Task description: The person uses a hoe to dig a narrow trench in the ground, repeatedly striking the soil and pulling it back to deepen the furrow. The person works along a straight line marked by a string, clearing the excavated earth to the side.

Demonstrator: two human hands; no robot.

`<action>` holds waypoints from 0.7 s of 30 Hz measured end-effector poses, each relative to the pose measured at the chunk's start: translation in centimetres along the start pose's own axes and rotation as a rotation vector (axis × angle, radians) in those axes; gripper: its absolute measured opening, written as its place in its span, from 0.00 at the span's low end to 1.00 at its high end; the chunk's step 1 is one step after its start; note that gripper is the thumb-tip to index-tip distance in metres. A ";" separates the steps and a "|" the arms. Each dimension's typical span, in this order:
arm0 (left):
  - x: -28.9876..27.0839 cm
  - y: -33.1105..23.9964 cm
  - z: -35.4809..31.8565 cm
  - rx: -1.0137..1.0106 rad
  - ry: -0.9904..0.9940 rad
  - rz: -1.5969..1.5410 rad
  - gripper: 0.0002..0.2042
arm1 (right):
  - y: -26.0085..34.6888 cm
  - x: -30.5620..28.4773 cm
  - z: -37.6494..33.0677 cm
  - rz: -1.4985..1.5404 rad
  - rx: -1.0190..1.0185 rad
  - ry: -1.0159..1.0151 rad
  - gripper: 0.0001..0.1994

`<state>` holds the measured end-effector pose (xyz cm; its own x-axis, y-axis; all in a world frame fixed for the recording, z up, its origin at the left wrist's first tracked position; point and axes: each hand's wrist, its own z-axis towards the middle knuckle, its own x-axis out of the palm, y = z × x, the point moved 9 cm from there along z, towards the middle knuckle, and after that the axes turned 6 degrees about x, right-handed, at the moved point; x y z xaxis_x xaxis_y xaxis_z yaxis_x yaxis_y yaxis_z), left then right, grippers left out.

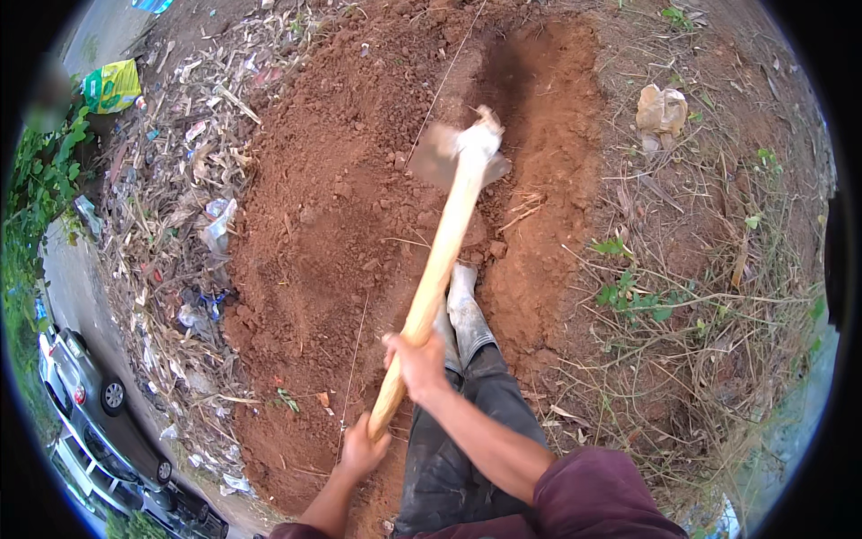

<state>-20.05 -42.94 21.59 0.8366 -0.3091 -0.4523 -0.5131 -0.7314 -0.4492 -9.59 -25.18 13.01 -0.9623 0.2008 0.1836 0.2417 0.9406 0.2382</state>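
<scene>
Both my hands grip the pale wooden handle of a hoe [437, 260]. My left hand [362, 447] is closed round the handle's lower end, near my body. Higher up the shaft, my right hand [419, 364] is wrapped round it. The hoe's flat metal blade [435, 160] is smeared by motion at the far end, over the left edge of a dug trench [561, 153]. Loose red soil [314, 216] is heaped left of the trench. Whether the blade touches the ground I cannot tell.
My muddy boots [467, 310] stand by the trench's near end. A thin string [446, 76] runs along the soil. Litter and dry stalks [180, 242] lie to the left, with parked cars [99, 404] beyond. Dry vines [691, 359] and a pale crumpled lump [662, 112] are on the right.
</scene>
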 end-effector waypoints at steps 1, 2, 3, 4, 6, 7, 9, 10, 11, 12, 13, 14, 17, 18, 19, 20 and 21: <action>1.5 -2.3 4.0 0.071 -0.034 -0.082 0.15 | 4.5 -1.2 2.0 -0.027 -0.097 -0.049 0.14; 3.5 -5.5 8.1 0.129 -0.029 -0.153 0.15 | 10.1 -3.2 3.9 -0.101 -0.204 -0.151 0.16; 5.1 -9.6 12.5 0.186 -0.014 -0.218 0.16 | 15.2 -5.0 5.8 -0.194 -0.288 -0.254 0.18; 6.4 -13.5 16.5 0.237 -0.005 -0.278 0.17 | 19.8 -6.3 7.4 -0.292 -0.352 -0.340 0.20; 7.3 -19.7 23.6 0.276 -0.014 -0.349 0.21 | 27.0 -5.6 9.2 -0.482 -0.435 -0.461 0.22; 7.9 -23.9 26.1 0.302 -0.043 -0.432 0.19 | 30.0 -7.6 11.2 -0.536 -0.498 -0.505 0.22; 9.0 -27.8 31.3 0.265 -0.040 -0.433 0.18 | 32.9 -8.8 14.8 -0.762 -0.518 -0.590 0.23; 10.2 -28.2 32.5 0.230 -0.052 -0.421 0.17 | 33.0 -9.3 16.3 -0.853 -0.496 -0.584 0.24; 12.4 -27.6 32.6 0.177 -0.020 -0.474 0.17 | 32.0 -10.7 18.2 -0.952 -0.422 -0.569 0.25; 14.4 -26.8 32.4 0.126 0.012 -0.525 0.17 | 30.4 -11.9 19.9 -1.048 -0.348 -0.552 0.26; 16.3 -26.5 32.4 0.084 0.052 -0.581 0.16 | 29.6 -13.4 21.2 -1.141 -0.275 -0.547 0.27; 17.4 -24.1 30.5 0.044 0.031 -0.686 0.15 | 26.1 -13.3 20.7 -1.105 -0.194 -0.463 0.29; 18.3 -18.0 27.1 -0.019 0.029 -0.728 0.16 | 20.4 -10.7 17.8 -1.292 -0.160 -0.538 0.31; 19.1 -20.1 25.6 -0.017 0.129 -0.736 0.16 | 20.8 -15.1 18.0 -1.203 -0.167 -0.585 0.30; 18.9 -19.7 24.3 -0.047 0.186 -0.710 0.16 | 20.3 -16.0 17.0 -1.112 -0.138 -0.557 0.29; 18.4 -18.7 23.5 -0.036 0.134 -0.655 0.16 | 19.6 -15.1 16.0 -1.017 -0.125 -0.501 0.29; 18.1 -17.8 22.6 -0.025 0.082 -0.599 0.16 | 18.7 -13.9 14.9 -0.923 -0.111 -0.444 0.28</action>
<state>-0.13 -21.73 4.03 0.9911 0.1159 -0.0648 0.0558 -0.8066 -0.5884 6.43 -6.33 0.71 -0.7332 -0.4828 -0.4789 -0.6263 0.7538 0.1989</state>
